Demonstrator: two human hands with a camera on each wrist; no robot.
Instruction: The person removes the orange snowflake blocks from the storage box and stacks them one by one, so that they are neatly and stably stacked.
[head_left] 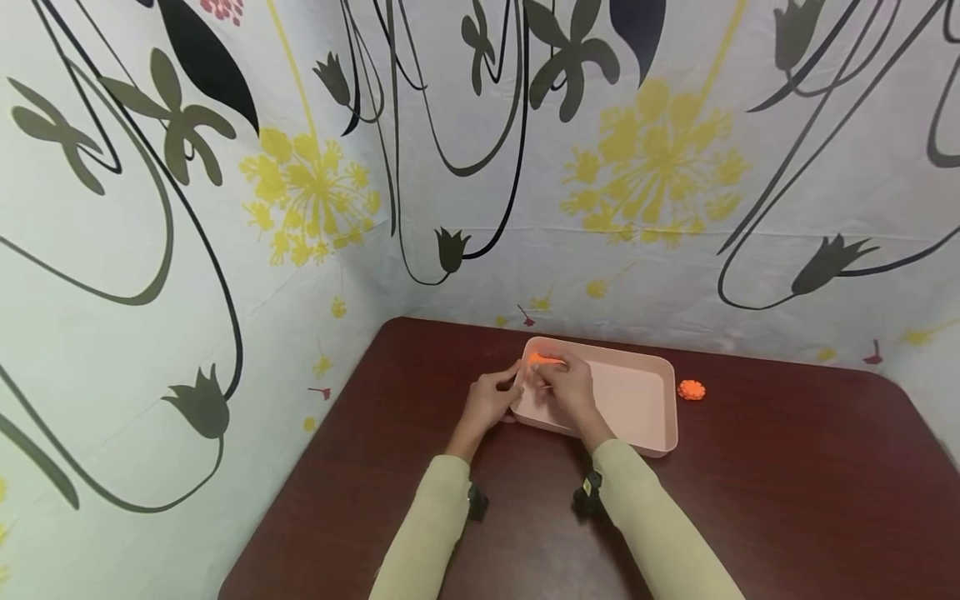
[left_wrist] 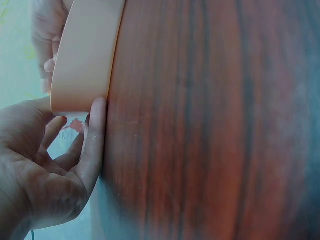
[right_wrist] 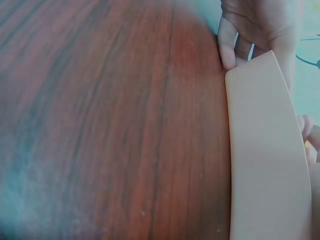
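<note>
A shallow pink tray [head_left: 630, 400] stands on the dark wooden table. My left hand [head_left: 489, 403] grips its left end, thumb at the rim and other fingers against the outer wall; the left wrist view shows the fingertips of this hand [left_wrist: 55, 170] at the tray corner [left_wrist: 82, 102]. Inside the tray's left end, my right hand [head_left: 567, 385] pinches a small bright orange piece [head_left: 536, 359], partly covered by the fingers. The right wrist view has the tray's side wall [right_wrist: 265, 150] hiding most of that hand.
An orange piece with a bumpy, flower-like edge [head_left: 692, 390] lies on the table [head_left: 780, 467] just right of the tray. Patterned cloth [head_left: 480, 200] hangs behind the table and along its left side.
</note>
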